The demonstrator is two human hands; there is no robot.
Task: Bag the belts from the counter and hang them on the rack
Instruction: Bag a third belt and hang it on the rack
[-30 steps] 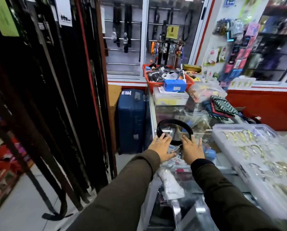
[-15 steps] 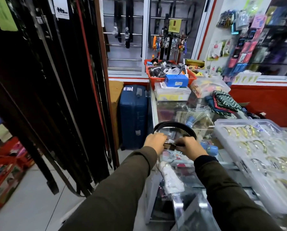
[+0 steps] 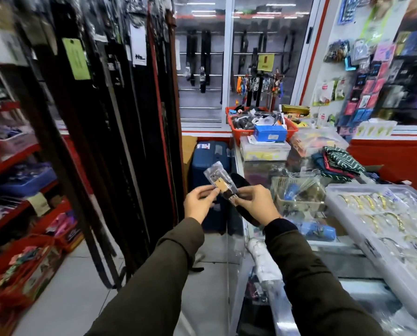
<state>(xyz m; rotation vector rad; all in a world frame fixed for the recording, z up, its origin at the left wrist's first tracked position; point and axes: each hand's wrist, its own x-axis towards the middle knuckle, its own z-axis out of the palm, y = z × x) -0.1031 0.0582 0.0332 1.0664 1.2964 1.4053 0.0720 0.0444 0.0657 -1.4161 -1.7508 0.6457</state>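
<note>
1. Beside the counter's left edge, out over the floor and not over the glass, both hands were up at chest height with the bagged belt between them.

2. Left hand: fingers curled, thumb and forefinger nipped onto the clear bag near its tan card. Right hand: fingers closed around the dark strap end just below that, thumb on top. Neither hand was spread; both were pinching.

3. Where the belt was: its buckle end stuck up inside the plastic sleeve, tilted left, while the rest of the black strap looped down behind and under the right hand. How far the sleeve ran down the strap could not be told; the hand hid it.

4. The hanging belts on the rack stood just to the left, a packed curtain of straps and tags.

5. Danger one, by this reading: the sleeve was slick and held only at two small pinches, so a careless tug could slide the bag off the buckle.

6. Danger two: the loose loop dangled over open floor, and a slackened right grip would likely drop it.

7. Danger three: the rack was crowded, so finding a free hook could snag neighbouring belts or knock one off.
</note>
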